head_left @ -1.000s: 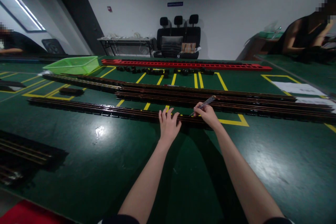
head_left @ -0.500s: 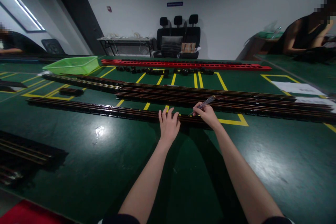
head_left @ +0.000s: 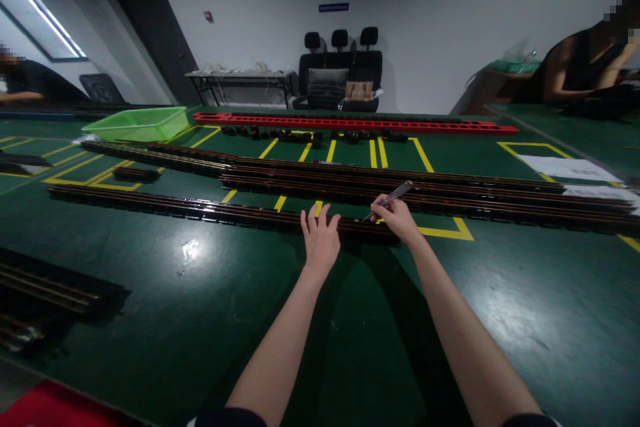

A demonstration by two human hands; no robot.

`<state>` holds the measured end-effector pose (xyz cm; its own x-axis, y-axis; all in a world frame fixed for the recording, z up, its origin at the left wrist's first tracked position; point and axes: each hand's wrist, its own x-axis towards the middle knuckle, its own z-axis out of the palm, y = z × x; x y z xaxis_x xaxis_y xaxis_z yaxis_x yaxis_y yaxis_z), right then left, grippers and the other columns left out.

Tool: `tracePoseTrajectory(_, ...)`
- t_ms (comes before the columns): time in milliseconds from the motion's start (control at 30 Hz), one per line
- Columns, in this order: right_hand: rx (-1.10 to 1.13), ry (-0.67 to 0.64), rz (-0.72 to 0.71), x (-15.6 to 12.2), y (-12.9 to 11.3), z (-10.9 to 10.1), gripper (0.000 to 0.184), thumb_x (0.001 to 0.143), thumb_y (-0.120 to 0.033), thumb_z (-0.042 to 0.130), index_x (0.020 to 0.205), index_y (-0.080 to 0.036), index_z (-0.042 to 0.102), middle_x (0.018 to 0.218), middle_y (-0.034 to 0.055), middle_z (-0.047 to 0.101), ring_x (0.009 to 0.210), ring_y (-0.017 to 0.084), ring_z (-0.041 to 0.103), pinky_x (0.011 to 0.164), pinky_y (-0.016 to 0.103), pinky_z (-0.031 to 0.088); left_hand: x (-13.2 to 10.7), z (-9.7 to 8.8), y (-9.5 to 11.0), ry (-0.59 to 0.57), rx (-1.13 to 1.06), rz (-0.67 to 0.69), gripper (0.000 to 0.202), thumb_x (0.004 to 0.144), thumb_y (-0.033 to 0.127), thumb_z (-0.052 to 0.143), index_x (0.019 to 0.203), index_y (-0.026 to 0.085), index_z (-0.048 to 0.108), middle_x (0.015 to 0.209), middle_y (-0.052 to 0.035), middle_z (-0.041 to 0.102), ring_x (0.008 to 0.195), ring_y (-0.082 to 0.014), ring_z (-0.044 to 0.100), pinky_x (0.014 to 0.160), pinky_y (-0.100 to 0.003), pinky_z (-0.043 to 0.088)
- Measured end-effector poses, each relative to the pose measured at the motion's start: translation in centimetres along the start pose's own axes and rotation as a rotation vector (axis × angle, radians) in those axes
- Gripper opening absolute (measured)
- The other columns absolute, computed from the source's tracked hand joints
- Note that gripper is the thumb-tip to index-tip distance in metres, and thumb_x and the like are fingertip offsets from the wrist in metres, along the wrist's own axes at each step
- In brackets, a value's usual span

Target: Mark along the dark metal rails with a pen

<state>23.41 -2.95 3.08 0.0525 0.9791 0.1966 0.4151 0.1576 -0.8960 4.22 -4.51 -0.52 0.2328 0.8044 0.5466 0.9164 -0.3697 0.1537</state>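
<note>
Strip [head_left: 250, 215], dark and long, lies on the green table [head_left: 450, 293], running from the left of the frame to just right of centre. Left hand [head_left: 320, 247] is at its right half, fingers spread and bent, apparently steadying it, gripping nothing clearly; fingertip contact hard to confirm. Right hand [head_left: 397, 219] is closed in a pinch on a pen-like tool [head_left: 399, 193], tip angled down-left to the strip near its right end. Work on this strip looks under way, not finished; any result at the tip is too small to see. Bundle [head_left: 350, 180] behind, centre to right, and stack [head_left: 50, 283] at lower left have no hand on them; done or waiting, can't tell.
</note>
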Motion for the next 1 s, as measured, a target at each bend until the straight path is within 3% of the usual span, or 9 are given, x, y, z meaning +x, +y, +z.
tracePoseTrajectory(1000, 0.076, 0.029, 0.023, 0.17, 0.46, -0.07, 0.019, 0.072, -0.037, 0.055, 0.067, -0.020, 0.051, 0.054, 0.0010, 0.057, 0.056, 0.017, 0.057, 0.067, 0.031, 0.045, 0.01, -0.18, -0.01, -0.005, 0.000, -0.031, 0.035, 0.080, 0.005, 0.047, 0.105, 0.019, 0.068, 0.131, -0.0100, 0.055, 0.131, -0.0327, 0.039, 0.111, -0.060, 0.024)
